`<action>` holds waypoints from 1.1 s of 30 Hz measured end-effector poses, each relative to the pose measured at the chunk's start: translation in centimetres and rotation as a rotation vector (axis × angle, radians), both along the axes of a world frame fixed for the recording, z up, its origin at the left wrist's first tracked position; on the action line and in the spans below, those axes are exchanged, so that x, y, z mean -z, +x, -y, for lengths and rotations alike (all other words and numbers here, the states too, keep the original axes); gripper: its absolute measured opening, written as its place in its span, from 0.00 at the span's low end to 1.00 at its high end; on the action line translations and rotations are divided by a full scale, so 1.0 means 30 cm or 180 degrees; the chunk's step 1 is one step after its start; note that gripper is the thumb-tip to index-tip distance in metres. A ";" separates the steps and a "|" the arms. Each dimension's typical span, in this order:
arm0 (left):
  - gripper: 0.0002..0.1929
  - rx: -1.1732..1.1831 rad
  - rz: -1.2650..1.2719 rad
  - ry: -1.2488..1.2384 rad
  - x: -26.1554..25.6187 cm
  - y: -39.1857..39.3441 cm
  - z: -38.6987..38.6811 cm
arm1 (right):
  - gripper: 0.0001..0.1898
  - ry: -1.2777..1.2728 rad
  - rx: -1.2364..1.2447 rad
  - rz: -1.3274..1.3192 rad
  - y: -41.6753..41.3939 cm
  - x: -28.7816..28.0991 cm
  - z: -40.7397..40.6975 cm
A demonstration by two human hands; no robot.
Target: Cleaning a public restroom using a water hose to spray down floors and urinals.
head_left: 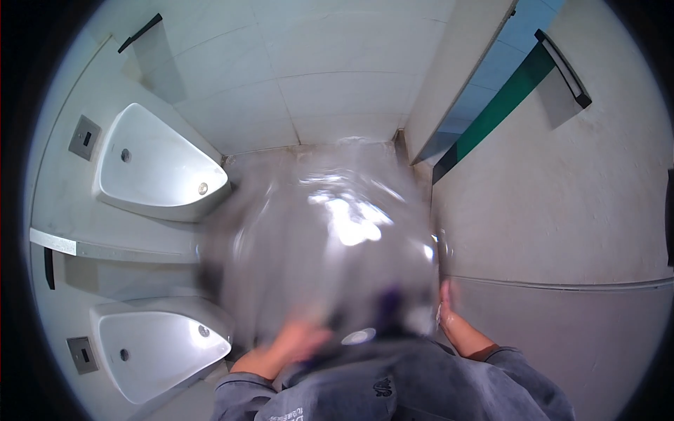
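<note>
A large, glossy, see-through plastic bag or sheet (337, 226) bulges out in front of me, blurred by motion and full of bright reflections. My left hand (305, 337) is at its near left edge, too blurred to make out the fingers. My right hand (447, 302) is upright against its right edge, touching the film; whether the fingers pinch it cannot be told. A dark purple patch and a small pale oval show through or beside the plastic near my body. Grey clothing covers my arms down to the forearms.
Two white urinals (158, 163) are on the left wall, parted by a pale divider (121, 252), with metal flush plates (84, 138) behind. A tiled wall (342, 94) stands ahead. On the right are a pale door or panel (553, 200) and a black-ended handle (563, 68).
</note>
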State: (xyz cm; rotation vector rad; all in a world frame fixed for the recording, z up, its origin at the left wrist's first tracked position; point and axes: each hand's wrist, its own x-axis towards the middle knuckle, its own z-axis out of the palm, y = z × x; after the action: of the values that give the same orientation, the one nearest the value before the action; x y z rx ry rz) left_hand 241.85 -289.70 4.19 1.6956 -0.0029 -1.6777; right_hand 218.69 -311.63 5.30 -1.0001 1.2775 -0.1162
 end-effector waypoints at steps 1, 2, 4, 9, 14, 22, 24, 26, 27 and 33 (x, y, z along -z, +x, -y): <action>0.10 -0.0016 -0.0169 0.0294 -0.003 0.003 -0.018 | 0.15 0.0001 -0.0003 0.0016 0.003 -0.015 0.003; 0.10 -0.0073 -0.0137 0.0072 -0.015 0.007 -0.035 | 0.15 0.0012 -0.0009 0.0019 0.003 -0.027 0.006; 0.10 -0.0494 -0.0322 0.0844 -0.066 0.011 -0.080 | 0.15 -0.0122 0.0028 0.0301 -0.003 -0.037 0.009; 0.09 -0.0638 -0.0138 0.1110 -0.172 0.049 -0.172 | 0.15 0.0098 0.0062 0.0084 0.024 0.056 0.009; 0.10 -0.0777 0.0041 0.0953 -0.173 0.084 -0.226 | 0.14 0.0015 -0.0040 0.0126 0.043 0.099 -0.023; 0.11 -0.0895 0.0090 0.0658 -0.189 0.110 -0.239 | 0.15 0.0071 -0.0105 0.0082 0.102 0.065 -0.067; 0.11 -0.0855 0.0080 0.0605 -0.194 0.115 -0.246 | 0.15 0.0059 -0.0098 0.0105 0.108 0.064 -0.073; 0.12 -0.0655 -0.0022 0.0808 -0.183 0.113 -0.271 | 0.14 0.0051 -0.0090 0.0129 0.113 0.058 -0.079; 0.12 -0.0655 -0.0019 0.0805 -0.168 0.115 -0.297 | 0.14 0.0060 -0.0094 0.0118 0.114 0.052 -0.082; 0.12 -0.0371 0.0321 0.1304 0.045 0.236 -0.619 | 0.14 0.0003 0.0073 0.0184 0.102 -0.001 -0.106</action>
State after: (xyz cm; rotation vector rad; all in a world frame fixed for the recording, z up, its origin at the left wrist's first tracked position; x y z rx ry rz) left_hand 248.93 -271.11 2.85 2.0348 0.4094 -1.5784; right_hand 221.74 -308.46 5.33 -0.9749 1.2365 -0.1611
